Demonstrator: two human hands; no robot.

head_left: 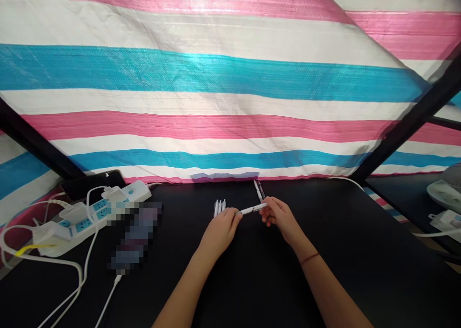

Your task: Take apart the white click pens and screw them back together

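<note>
I see a black tabletop (259, 280), with a striped sheet (230, 73) in pink, white and blue hanging behind its back edge, between two black posts (405, 126). I count six visible pens: three lined pens (219, 207) just beyond my left hand (219, 229), two loose pens (258, 191) near the back edge, and one white pen (248, 210) which both hands pinch, my right hand (281, 217) at its right end. Toward the left edge lies one power strip (140, 193)
</note>
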